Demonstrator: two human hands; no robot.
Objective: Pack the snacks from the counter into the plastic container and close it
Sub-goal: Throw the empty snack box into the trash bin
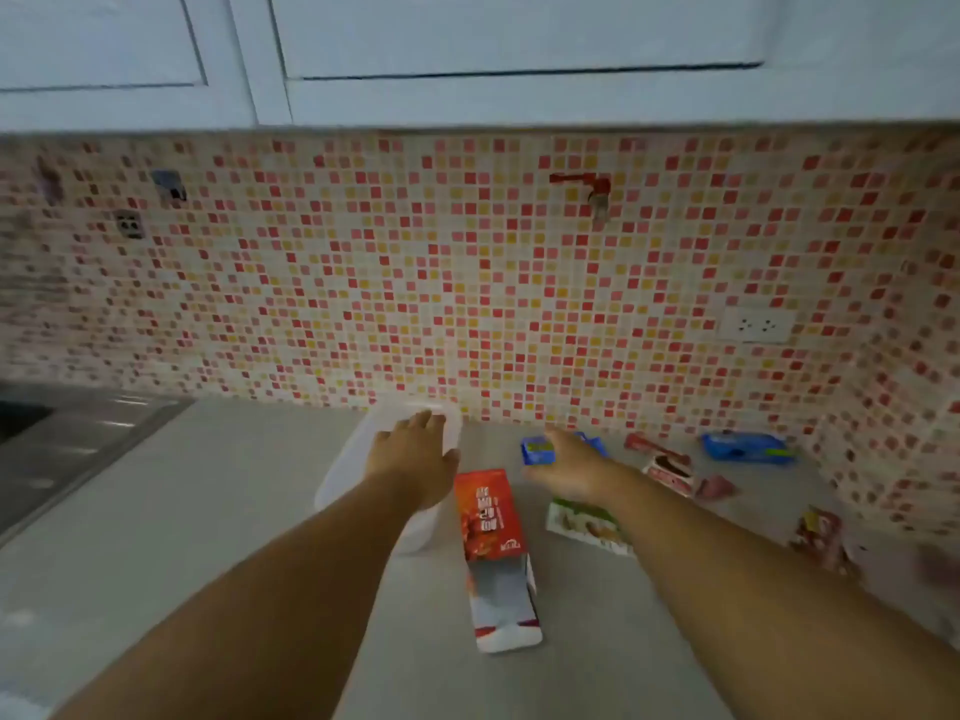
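1. Fingers of the right hand [563,467], right of the frame's centre, are curling round a small blue snack packet [538,452] and holding it above the grey counter [218,511]; motion blur is softening the outline, so how tightly it is being pinched cannot be told.
2. Left hand [410,462], just left of centre, is lying flat with straight fingers on the translucent plastic container [337,480], gripping nothing.
3. Container is sitting on the counter close to the mosaic wall [467,278], mostly hidden under the left hand and forearm; whether its lid is on cannot be told.
4. Red and white snack box [493,543] is lying lengthwise between the two forearms, just right of the container, its near end looking open.
5. Green and white packet [582,524] is lying under the right wrist, partly covered by it.
6. Further right, red wrappers [667,467] are lying near the wall, and a blue packet [748,448] is resting beyond them toward the right corner.
7. Dark red packet [821,535] is lying at the right edge of the counter, blurred.
8. Steel sink [67,439] is showing at the left edge, well apart from the snacks.
9. White socket [756,325] is sitting on the wall at right, a red tap [592,187] higher up, white cabinets [467,44] filling the top.
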